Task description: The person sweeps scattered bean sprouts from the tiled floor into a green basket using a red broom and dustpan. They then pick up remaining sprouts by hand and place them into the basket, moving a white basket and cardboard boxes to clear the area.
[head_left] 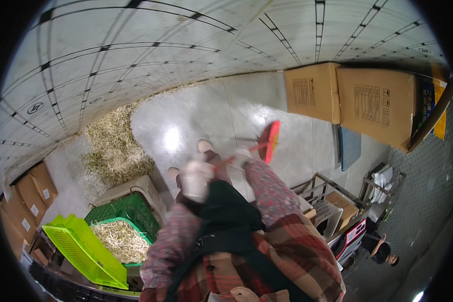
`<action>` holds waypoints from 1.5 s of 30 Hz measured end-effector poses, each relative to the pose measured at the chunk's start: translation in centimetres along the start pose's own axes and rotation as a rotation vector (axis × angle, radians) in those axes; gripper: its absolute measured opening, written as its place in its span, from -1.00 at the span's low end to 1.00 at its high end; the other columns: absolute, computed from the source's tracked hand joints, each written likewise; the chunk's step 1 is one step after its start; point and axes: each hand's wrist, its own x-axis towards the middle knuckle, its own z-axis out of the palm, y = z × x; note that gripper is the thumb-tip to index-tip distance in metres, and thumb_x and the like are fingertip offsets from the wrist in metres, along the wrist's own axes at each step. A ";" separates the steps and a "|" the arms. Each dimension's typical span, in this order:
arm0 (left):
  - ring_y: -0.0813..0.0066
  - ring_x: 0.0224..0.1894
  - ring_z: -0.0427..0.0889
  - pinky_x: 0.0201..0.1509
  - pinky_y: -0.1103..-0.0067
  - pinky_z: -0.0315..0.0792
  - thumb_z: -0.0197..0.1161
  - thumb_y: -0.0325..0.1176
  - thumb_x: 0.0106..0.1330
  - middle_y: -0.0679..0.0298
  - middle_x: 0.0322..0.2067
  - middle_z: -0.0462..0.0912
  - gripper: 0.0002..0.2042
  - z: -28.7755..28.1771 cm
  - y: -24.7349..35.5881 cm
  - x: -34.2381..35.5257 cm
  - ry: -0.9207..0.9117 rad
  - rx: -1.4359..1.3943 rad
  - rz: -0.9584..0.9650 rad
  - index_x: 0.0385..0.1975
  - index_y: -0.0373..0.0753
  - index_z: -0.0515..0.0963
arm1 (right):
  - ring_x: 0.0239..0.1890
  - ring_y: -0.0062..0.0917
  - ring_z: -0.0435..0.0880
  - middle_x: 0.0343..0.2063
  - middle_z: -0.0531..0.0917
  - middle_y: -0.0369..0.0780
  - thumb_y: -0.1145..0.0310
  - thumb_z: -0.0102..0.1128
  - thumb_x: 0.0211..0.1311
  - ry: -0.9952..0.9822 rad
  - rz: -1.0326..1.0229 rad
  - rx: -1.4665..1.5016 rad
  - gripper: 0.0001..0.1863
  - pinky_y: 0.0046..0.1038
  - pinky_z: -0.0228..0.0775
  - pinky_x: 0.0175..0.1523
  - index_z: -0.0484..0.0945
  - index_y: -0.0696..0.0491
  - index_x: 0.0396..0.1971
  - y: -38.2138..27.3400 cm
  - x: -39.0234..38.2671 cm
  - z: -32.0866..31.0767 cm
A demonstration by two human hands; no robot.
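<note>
At eight o'clock we see a lime-green, slotted plastic basket (pixel 85 254); at nine, a heap of thin, pale and greenish sprouts (pixel 117 146) lies on the grey, smooth floor (pixel 186 113). Our blurred left hand (pixel 195 181) is near the inner end of a red, stick-handled, broad-headed tool (pixel 270 142); whether it grips, we cannot tell. Our right hand (pixel 242 157) wraps around the handle, the head toward two o'clock. Farther that way stand large brown cardboard boxes (pixel 377 100).

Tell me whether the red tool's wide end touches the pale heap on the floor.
No, the red tool's wide end lies well right of the pale heap, with grey floor between them.
</note>
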 end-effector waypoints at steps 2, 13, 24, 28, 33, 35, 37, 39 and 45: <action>0.62 -0.69 0.25 -0.47 0.65 0.24 -0.02 -0.28 0.36 0.43 -0.78 0.25 -0.68 -1.2 5.6 0.0 0.243 0.150 0.379 -0.70 -0.13 0.32 | -0.53 -0.25 0.61 -0.69 0.58 -0.18 0.02 0.24 -0.23 0.257 0.446 -0.128 -0.69 -0.26 0.40 -0.40 0.63 -0.05 -0.58 -5.4 5.9 6.6; 0.56 -0.73 0.07 -0.53 0.55 0.07 -0.14 -0.25 0.40 0.43 -0.84 0.11 -0.57 -2.6 18.9 -17.0 0.313 0.370 1.073 -0.80 -0.13 0.16 | -0.56 -0.22 0.55 -0.71 0.52 -0.22 0.24 0.18 -0.21 -0.085 -0.861 0.520 -0.85 -0.20 0.35 -0.42 0.45 -0.05 -0.77 -37.5 15.1 -3.6; 0.24 -0.60 0.40 -0.43 0.44 0.29 0.14 -0.36 0.22 0.27 -0.68 0.44 -0.77 -4.6 18.3 -25.5 -0.087 0.282 1.126 -0.67 -0.27 0.48 | -0.72 -0.32 0.39 -0.82 0.33 -0.23 0.40 0.29 -0.19 0.058 -1.048 0.451 -0.72 -0.38 0.22 -0.58 0.33 0.01 -0.83 -32.8 5.8 -10.8; 0.16 -0.41 0.45 -0.27 0.34 0.32 0.09 -0.12 0.28 0.17 -0.48 0.52 -0.68 -3.9 18.2 -25.8 -0.251 0.232 1.268 -0.35 -0.31 0.52 | -0.74 -0.37 0.32 -0.81 0.30 -0.23 0.65 0.28 -0.27 0.058 -1.049 0.595 -0.68 -0.41 0.13 -0.58 0.25 0.09 -0.81 -33.8 6.2 -9.7; 0.45 -0.24 0.44 -0.14 0.52 0.30 0.03 -0.08 0.31 0.23 -0.29 0.49 -0.65 -11.7 15.9 -21.9 0.575 -0.421 0.962 -0.26 -0.31 0.45 | -0.70 -0.37 0.42 -0.75 0.42 -0.20 0.61 0.20 -0.15 -0.061 -1.203 0.777 -0.74 -0.46 0.28 -0.53 0.27 0.13 -0.78 -43.9 8.8 -9.4; 0.52 -0.17 0.45 -0.09 0.52 0.32 0.04 -0.08 0.31 0.29 -0.19 0.49 -0.66 -17.2 10.9 -17.1 0.795 -0.575 0.675 -0.16 -0.26 0.43 | -0.66 -0.37 0.45 -0.73 0.44 -0.20 0.61 0.19 -0.14 -0.201 -1.293 0.806 -0.77 -0.42 0.30 -0.48 0.30 0.12 -0.75 -48.3 8.2 -8.7; 0.52 -0.14 0.49 -0.06 0.51 0.37 0.06 -0.11 0.31 0.27 -0.15 0.53 -0.64 -20.5 9.4 -13.1 0.387 -1.091 0.390 -0.08 -0.26 0.43 | -0.63 -0.40 0.48 -0.72 0.46 -0.21 0.60 0.20 -0.15 -0.256 -1.322 0.821 -0.78 -0.42 0.32 -0.45 0.32 0.11 -0.74 -51.3 8.7 -7.9; 0.58 -0.26 0.50 -0.16 0.57 0.41 0.08 -0.15 0.30 0.31 -0.29 0.53 -0.63 -23.8 11.0 -10.8 0.106 -1.273 0.391 -0.09 -0.33 0.43 | -0.62 -0.41 0.49 -0.72 0.46 -0.23 0.59 0.20 -0.14 -0.337 -1.312 0.899 -0.78 -0.42 0.32 -0.44 0.32 0.10 -0.74 -53.7 8.9 -6.3; 0.42 -0.14 0.54 -0.17 0.41 0.50 0.04 0.12 0.25 0.25 -0.08 0.53 -0.45 -31.8 16.8 -11.5 0.223 -0.793 0.377 0.02 -0.23 0.44 | -0.72 -0.59 0.33 -0.80 0.34 -0.33 0.36 0.04 0.15 -0.573 -1.265 1.118 -0.70 -0.54 0.24 -0.52 0.23 0.03 -0.73 -61.9 12.8 -5.2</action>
